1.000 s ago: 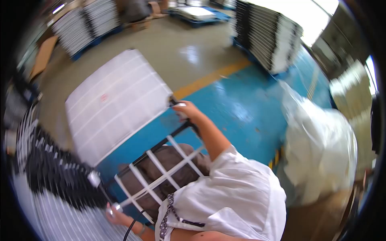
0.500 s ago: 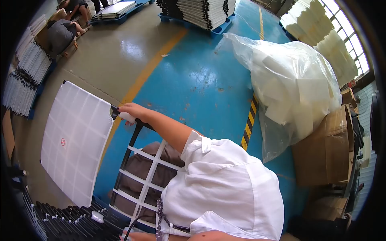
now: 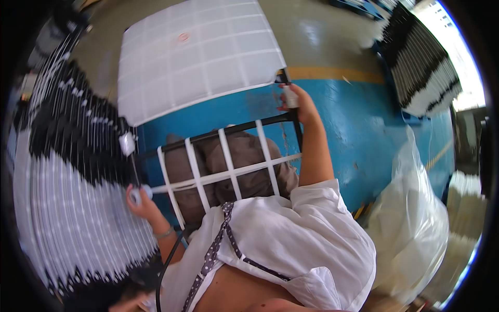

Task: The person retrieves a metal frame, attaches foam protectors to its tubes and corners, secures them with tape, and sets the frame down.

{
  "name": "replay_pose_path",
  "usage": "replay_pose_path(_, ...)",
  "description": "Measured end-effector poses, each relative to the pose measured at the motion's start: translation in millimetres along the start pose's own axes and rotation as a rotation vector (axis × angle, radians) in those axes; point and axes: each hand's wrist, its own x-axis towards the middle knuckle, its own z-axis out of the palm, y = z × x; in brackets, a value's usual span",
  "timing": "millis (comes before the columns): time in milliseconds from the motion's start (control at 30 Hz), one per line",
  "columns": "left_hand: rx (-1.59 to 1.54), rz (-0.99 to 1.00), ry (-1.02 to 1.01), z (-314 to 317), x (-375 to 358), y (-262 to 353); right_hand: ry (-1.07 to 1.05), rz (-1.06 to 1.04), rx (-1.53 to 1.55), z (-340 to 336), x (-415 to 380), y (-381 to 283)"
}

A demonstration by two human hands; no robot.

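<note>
A folding black frame with a white panel [image 3: 202,57] rests across my lap, the panel on its far side. White straps [image 3: 224,148] cross the near part of the black frame [image 3: 223,126] in a grid. My right hand [image 3: 300,106] is closed around the frame's right side bar, where a white piece [image 3: 290,97] shows under the fingers. At the left, my left hand [image 3: 141,204] grips a small white roll [image 3: 139,195], which looks like tape. A white strip runs from near it to the grid. Another white wrapped piece [image 3: 126,144] sits at the panel's near left corner.
Stacked black-and-white frames [image 3: 88,208] stand close on my left. More stacked frames [image 3: 421,62] are at the upper right. A large clear plastic bag [image 3: 410,223] lies on my right. Blue floor with a yellow line [image 3: 338,74] stretches ahead.
My view has swung left and down, bringing the nearby stack and my left hand with the roll into sight. My right hand stays on the frame's side bar.
</note>
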Motion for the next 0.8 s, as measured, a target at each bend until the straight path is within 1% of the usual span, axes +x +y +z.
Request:
replay_pose_path(33, -0.059, -0.024, 0.003, -1, -1, -3, -0.045, 0.01, 0.001, 3, -2, -4)
replay_pose_path(100, -0.077, 0.019, 0.024, 0, -1, -12, -0.044, 0.023, -0.031, 8, -2, -7)
replay_pose_path(233, -0.123, -0.014, -0.005, -3, 0, -8, -0.028, 0.05, -0.052, 10, 0, -6)
replay_pose_path(367, -0.086, -0.077, -0.012, -5, 2, 5, -0.028, 0.028, -0.047, 9, 0, -1)
replay_pose_path(500, -0.115, -0.059, -0.007, -4, 4, -1, 0.006, 0.012, -0.076, 11, -2, -1)
replay_pose_path(533, -0.078, -0.063, -0.004, -5, 4, 1, 0.014, 0.009, -0.079, 11, -2, -2)
replay_pose_path(733, -0.063, -0.08, -0.01, -4, 6, 2, -0.015, 0.022, -0.061, 10, -1, -3)
replay_pose_path(800, -0.096, -0.124, -0.007, -3, 6, 3, -0.034, 0.024, -0.08, 6, 2, -2)
